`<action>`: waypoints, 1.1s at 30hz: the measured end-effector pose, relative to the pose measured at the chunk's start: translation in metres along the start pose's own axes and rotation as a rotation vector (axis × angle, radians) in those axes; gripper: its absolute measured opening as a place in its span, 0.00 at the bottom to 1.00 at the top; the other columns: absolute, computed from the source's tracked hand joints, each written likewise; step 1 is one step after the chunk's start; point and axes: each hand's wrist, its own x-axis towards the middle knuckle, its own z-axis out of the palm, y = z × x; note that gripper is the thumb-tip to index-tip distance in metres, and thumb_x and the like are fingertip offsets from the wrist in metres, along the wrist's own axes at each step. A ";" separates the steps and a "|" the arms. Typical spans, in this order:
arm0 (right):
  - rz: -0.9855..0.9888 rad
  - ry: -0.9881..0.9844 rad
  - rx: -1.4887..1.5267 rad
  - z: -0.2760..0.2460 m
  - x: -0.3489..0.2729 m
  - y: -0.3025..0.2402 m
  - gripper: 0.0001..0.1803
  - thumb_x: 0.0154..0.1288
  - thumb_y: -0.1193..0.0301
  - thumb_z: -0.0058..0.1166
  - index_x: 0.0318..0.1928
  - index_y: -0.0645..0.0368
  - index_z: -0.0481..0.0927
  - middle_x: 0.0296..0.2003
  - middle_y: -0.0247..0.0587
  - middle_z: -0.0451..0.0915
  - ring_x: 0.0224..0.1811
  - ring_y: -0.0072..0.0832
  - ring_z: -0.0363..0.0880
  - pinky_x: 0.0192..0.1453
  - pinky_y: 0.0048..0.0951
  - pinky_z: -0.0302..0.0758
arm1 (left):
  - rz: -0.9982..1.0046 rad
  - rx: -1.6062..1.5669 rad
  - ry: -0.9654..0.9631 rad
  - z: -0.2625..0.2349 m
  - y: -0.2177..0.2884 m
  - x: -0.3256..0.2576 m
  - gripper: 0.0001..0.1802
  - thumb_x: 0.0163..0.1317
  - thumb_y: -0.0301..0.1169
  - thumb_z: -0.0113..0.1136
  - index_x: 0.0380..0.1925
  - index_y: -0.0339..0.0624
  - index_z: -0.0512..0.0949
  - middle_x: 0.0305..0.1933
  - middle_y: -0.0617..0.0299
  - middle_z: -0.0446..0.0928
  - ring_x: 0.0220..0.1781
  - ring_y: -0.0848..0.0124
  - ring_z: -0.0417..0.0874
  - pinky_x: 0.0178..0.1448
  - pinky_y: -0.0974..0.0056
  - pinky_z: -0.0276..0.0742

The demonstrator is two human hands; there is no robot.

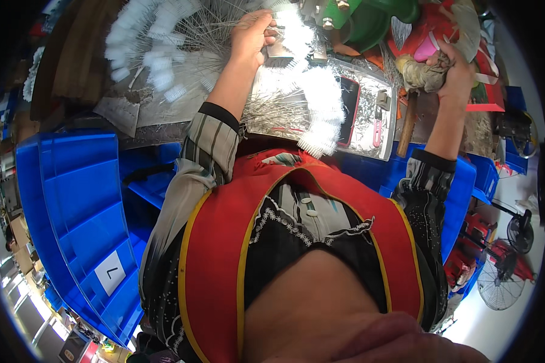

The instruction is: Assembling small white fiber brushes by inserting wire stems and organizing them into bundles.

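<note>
My left hand (252, 41) is at the top middle, its fingers curled in beside a small metal block (280, 51). Whatever they pinch is too small to make out in the glare. White-bristled brushes (163, 51) with thin wire stems fan out to the left of this hand. More of the same brushes (322, 112) lie in a curved row below it, bristles to the right. At the upper right my right hand (455, 75) is closed around a yellowish-grey, cloth-wrapped grip (424, 74). What is under the cloth is hidden.
Green machine parts (366, 24) stand between my hands. A phone with a red edge (349, 109) lies on a metal tray (387, 136) littered with scraps. A wooden handle (407, 127) leans near my right forearm. Blue bins (72, 224) flank me; fans (501, 272) are at right.
</note>
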 end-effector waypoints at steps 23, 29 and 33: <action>-1.095 -0.118 -0.892 -0.034 0.000 0.089 0.04 0.48 0.82 0.48 0.26 0.70 0.76 0.22 0.43 0.76 0.27 0.31 0.76 0.38 0.26 0.71 | 0.004 0.041 -0.079 0.006 -0.004 0.009 0.09 0.56 0.30 0.55 0.36 0.39 0.73 0.29 0.61 0.74 0.26 0.76 0.73 0.31 0.72 0.74; -0.057 0.013 -0.038 -0.016 -0.001 0.037 0.06 0.47 0.75 0.52 0.22 0.68 0.75 0.17 0.43 0.73 0.19 0.31 0.74 0.27 0.28 0.72 | -0.003 -0.199 -0.137 -0.012 0.003 0.008 0.08 0.57 0.29 0.53 0.37 0.39 0.73 0.30 0.61 0.73 0.30 0.72 0.73 0.34 0.68 0.74; 0.027 0.027 -0.111 -0.013 0.011 0.001 0.06 0.44 0.75 0.53 0.23 0.67 0.77 0.16 0.37 0.71 0.15 0.25 0.70 0.19 0.25 0.67 | -0.010 -0.380 -0.168 -0.021 -0.007 0.015 0.08 0.58 0.28 0.52 0.38 0.40 0.72 0.30 0.60 0.72 0.32 0.68 0.73 0.36 0.62 0.73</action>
